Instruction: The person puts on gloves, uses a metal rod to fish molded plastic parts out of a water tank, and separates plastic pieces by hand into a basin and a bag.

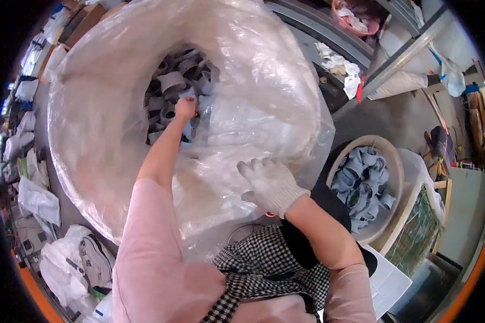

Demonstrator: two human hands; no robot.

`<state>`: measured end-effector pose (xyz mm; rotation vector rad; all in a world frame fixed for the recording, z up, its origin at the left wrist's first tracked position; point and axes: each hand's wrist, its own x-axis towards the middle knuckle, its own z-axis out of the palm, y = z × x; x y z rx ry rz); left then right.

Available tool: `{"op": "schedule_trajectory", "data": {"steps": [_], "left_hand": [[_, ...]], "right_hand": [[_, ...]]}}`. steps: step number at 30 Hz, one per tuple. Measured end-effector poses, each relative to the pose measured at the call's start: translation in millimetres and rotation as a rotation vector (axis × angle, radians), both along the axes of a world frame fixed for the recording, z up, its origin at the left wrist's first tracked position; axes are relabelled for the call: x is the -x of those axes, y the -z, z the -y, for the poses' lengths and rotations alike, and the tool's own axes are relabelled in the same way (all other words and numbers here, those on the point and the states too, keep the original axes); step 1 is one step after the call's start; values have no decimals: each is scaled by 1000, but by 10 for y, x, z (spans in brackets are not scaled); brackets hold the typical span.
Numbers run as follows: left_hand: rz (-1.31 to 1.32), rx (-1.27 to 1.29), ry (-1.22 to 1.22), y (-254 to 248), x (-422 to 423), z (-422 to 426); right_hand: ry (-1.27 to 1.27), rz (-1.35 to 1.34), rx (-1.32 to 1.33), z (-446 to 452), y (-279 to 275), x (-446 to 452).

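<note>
A large clear plastic bag (253,70) bulges before me, its round mouth showing many grey curved plastic pipe-like pieces (172,83) inside. My left hand (186,108), bare, reaches into that mouth with its fingers closed, beside a pale bluish piece or fold of plastic; what it grips is hidden. My right hand (272,185), in a white knit glove, rests over the near right side of the bag. Its fingers are bent and its thumb stands apart from them, with nothing visible held.
A round tub (397,167) of similar grey pieces stands at my right. Beyond it are a wood-framed panel (415,231) and a metal frame (404,54). A pink basin (355,21) sits at the back. White bags (73,264) lie on the left floor.
</note>
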<state>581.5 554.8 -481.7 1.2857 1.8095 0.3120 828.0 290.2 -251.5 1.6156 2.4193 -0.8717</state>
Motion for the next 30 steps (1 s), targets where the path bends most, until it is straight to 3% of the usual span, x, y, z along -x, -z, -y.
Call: {"op": "schedule_trajectory", "data": {"steps": [2,4,8,11,14,16,17,20,21,23,26,30], "left_hand": [[-359,-326,242,247,-10,81],[-446,-326,347,419,-45,31],[-382,-63,257,752,-71,-229],[-447,-138,279,1515,135,-619],[-573,-171,334,782,-76,-344],[-469,-265,234,1155,89,-401],[-404,-300,190,1115,69,-356],[-242,-299,49,464,-99,-32],[-89,-493,9,463,-62,37],[-73,-511,94,317,30,57],[362,-375,28,-161,28,319],[325,-442,151,-124,263,321]], "right_hand": [[79,19,63,-28,107,-27],[106,-31,-6,8,225,-21],[129,7,-63,-73,240,34],[192,-15,-164,-104,359,47],[195,-2,-97,-142,243,19],[191,0,-84,-177,199,-14],[172,-15,-81,-195,153,-40],[157,-48,-8,-201,37,-152],[157,-53,-24,-186,22,-183],[134,-55,2,-199,-48,-230],[139,-25,24,-195,-24,-262],[169,19,159,-197,25,-251]]}}
